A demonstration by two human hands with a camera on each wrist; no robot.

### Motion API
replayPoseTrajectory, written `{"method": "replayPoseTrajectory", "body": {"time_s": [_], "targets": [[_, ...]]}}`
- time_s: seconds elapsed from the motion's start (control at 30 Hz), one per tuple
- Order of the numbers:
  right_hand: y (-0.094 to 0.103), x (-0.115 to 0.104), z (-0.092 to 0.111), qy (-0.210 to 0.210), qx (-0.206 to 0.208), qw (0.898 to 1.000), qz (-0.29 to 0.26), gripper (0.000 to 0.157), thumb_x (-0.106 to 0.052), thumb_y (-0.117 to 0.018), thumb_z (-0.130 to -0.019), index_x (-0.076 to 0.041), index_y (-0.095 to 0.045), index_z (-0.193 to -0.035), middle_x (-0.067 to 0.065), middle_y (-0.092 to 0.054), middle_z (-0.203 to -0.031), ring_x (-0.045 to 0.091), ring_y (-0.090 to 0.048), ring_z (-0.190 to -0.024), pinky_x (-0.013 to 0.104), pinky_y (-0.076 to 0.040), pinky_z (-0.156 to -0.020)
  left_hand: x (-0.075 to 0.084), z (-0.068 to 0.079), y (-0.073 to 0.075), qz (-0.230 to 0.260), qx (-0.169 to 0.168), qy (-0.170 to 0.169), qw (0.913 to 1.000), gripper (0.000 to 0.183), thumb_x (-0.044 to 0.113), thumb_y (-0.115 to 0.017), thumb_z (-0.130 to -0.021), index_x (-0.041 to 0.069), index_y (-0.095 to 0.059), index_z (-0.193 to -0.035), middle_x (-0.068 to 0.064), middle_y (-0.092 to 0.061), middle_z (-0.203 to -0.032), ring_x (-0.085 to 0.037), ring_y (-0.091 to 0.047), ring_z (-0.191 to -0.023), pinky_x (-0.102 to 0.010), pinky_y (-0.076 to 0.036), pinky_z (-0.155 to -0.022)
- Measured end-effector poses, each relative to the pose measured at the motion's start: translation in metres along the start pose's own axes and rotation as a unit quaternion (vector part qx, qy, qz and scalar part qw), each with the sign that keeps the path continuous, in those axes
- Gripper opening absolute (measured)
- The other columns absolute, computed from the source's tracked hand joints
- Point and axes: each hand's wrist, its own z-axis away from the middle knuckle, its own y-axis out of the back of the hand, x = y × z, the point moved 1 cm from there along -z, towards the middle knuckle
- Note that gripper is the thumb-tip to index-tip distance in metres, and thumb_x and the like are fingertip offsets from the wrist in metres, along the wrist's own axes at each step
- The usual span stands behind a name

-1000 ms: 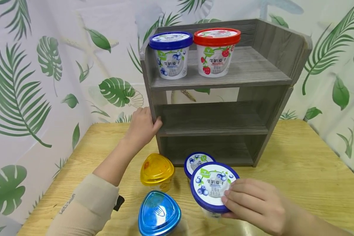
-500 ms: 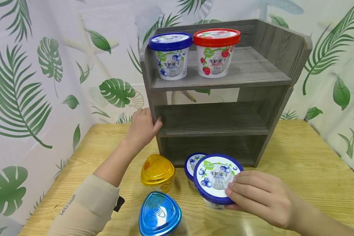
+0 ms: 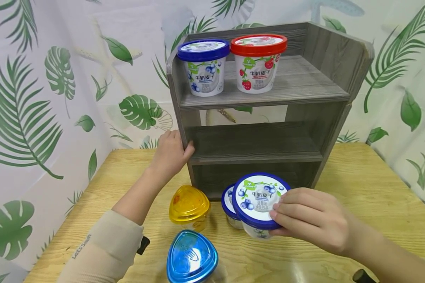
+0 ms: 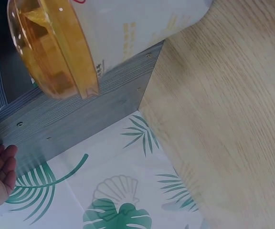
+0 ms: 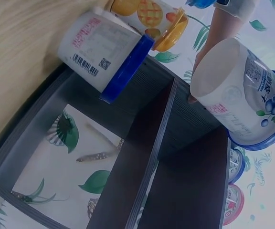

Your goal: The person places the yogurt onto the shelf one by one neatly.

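My right hand [image 3: 311, 220] grips a blueberry tub [image 3: 256, 196] with a blue-rimmed lid. It holds the tub tilted and raised before the shelf's lower part; in the right wrist view its white base shows. My left hand [image 3: 171, 151] holds the left side panel of the grey wooden shelf [image 3: 255, 159], thumb at the front edge. In the left wrist view its fingers [image 4: 4, 164] lie by the panel's outer face. A second blue-lidded tub [image 3: 229, 202] stands on the table, partly hidden behind the held one.
On the top shelf stand a blue-lidded blueberry tub [image 3: 203, 76] and a red-lidded strawberry tub [image 3: 256, 70]. A yellow-lidded container [image 3: 189, 202] and a blue-lidded container [image 3: 192, 253] stand on the wooden table [image 3: 368, 196], left of the held tub.
My right hand has lifted the blueberry tub upward and toward the shelf. My left hand stays on the side panel.
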Motion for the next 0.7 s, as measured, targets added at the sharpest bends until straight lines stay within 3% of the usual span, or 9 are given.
{"method": "replayPoseTrajectory", "body": {"time_s": [0.33,0.7], "targets": [[0.01,0.01,0.005,-0.027,-0.035,0.999,0.004,0.026,-0.021,-0.064,-0.089,0.001,-0.07,-0.075,0.009,-0.069,-0.072,0.021,-0.062,-0.061,0.03,-0.052,-0.055,-0.001,0.0,-0.001,-0.003,0.01,0.0,0.9999,0.025,0.02,-0.052,-0.089,-0.004,-0.056,-0.089,-0.016,-0.057,-0.075,-0.034,-0.052,-0.077,-0.044,-0.04,-0.073],[0.017,0.025,0.007,-0.038,-0.02,0.999,-0.002,0.027,-0.021,-0.065,-0.088,0.002,-0.07,-0.075,0.01,-0.068,-0.069,0.023,-0.061,-0.059,0.031,-0.051,-0.054,-0.001,0.001,-0.002,-0.018,0.022,-0.004,0.9996,0.025,0.022,-0.052,-0.088,-0.003,-0.057,-0.085,-0.016,-0.059,-0.074,-0.034,-0.054,-0.076,-0.044,-0.041,-0.072]]}}
